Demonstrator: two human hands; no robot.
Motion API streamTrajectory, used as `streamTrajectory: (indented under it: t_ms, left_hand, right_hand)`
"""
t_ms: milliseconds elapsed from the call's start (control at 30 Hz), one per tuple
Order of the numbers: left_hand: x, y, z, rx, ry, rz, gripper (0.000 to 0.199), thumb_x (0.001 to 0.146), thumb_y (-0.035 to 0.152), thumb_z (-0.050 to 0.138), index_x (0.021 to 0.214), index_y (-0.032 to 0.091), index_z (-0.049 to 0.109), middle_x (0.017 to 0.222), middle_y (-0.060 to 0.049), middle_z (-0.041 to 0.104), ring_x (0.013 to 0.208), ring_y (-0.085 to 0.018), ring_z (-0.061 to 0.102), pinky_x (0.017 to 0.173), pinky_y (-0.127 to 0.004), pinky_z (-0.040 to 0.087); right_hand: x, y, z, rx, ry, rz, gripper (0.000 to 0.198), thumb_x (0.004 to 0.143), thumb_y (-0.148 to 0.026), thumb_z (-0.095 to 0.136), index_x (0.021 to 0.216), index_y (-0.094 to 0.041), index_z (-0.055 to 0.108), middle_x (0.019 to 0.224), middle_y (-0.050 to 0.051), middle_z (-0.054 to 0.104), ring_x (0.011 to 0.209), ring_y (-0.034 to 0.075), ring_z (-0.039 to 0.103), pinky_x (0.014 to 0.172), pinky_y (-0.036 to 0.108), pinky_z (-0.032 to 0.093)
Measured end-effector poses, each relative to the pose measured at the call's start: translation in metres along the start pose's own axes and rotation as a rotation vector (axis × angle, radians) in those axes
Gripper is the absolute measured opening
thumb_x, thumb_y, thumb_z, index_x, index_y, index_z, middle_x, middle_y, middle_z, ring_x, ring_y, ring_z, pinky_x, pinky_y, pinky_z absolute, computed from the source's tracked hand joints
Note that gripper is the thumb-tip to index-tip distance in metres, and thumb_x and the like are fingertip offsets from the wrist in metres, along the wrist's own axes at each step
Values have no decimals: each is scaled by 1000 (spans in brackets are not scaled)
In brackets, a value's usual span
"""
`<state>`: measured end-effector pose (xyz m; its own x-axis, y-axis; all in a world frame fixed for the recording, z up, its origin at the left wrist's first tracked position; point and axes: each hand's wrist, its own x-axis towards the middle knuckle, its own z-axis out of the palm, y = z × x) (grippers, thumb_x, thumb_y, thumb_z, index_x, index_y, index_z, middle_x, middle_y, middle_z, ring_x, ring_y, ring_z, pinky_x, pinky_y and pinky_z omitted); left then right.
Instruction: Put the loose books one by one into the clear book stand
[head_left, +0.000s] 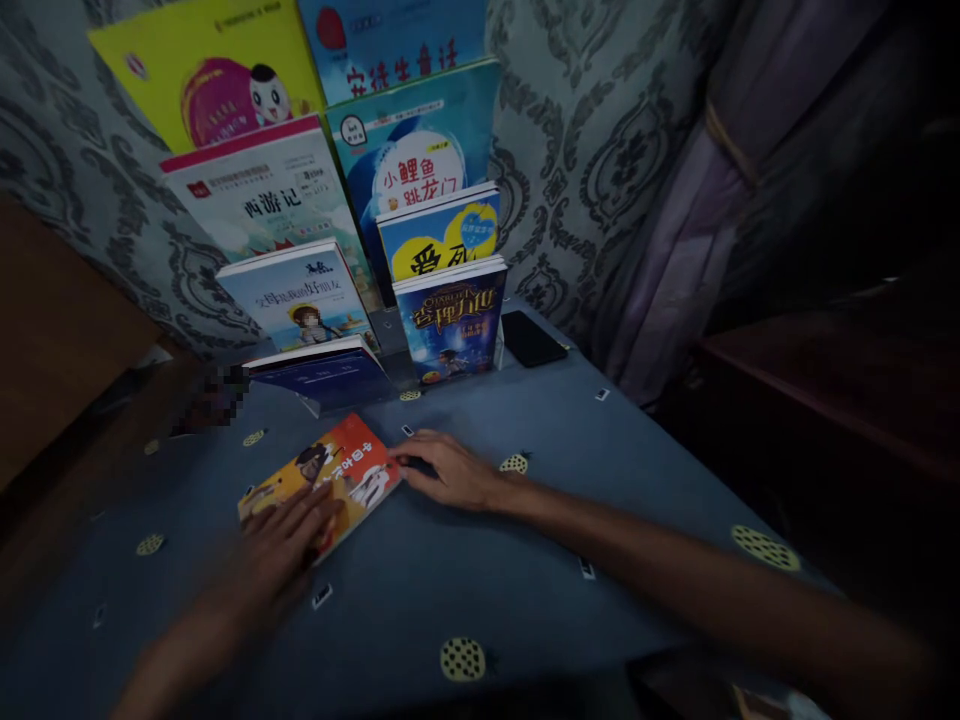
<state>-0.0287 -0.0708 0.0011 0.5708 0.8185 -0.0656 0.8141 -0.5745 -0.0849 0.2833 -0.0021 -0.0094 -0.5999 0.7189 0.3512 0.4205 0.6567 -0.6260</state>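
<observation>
An orange and red book [358, 462] lies on the blue tablecloth, turned at an angle, with pictures and white characters on its cover. My left hand [289, 530] rests flat on the book's near left part, fingers stretched out, hiding some of the cover. At the opposite end, my right hand [442, 470] has thumb and fingers pinched at the book's right edge. Just behind, a dark blue book [326, 378] leans back in a stand, and beside it stands another dark blue book [451, 325] with gold lettering.
Behind these rise a pale blue book [300, 300], a grey-white book [259, 200], a yellow book [165, 75] and several others in tiers. A black phone [532, 338] lies right of the stand. Patterned wall covering and a tied purple curtain [675, 230] border the table [570, 420].
</observation>
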Motion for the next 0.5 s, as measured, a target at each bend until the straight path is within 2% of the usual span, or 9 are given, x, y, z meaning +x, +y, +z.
streamTrajectory:
  t_ms: [100,200,333,500]
  left_hand:
    - [8,-4,-3,18,48,-42,57,92,26,45,149,29,45,155,-10,49,141,-31,48,107,-51,47]
    - [29,16,-5,19,142,-90,50,96,41,49,144,25,50,152,-12,52,138,-33,50,106,-51,49]
    - [57,40,-14,-18,215,-48,48,98,48,47,138,20,53,143,-15,58,135,-34,54,107,-53,49]
    - [65,42,-20,-59,229,-19,50,98,52,48,137,20,53,140,-15,61,133,-34,55,110,-53,46]
  right_hand:
    - [-4,-7,0,46,-35,-29,32,96,-20,54,124,-18,69,96,7,74,92,20,65,85,33,51]
    - [-4,-9,1,61,-28,-20,31,96,-19,54,123,-18,70,98,8,75,92,20,66,85,32,50]
    - [-1,-5,2,158,3,60,34,95,-16,53,124,-19,69,93,4,76,86,18,68,81,31,51]
    - [0,1,4,361,26,145,39,94,-13,51,130,-20,65,98,3,79,81,15,71,77,29,51]
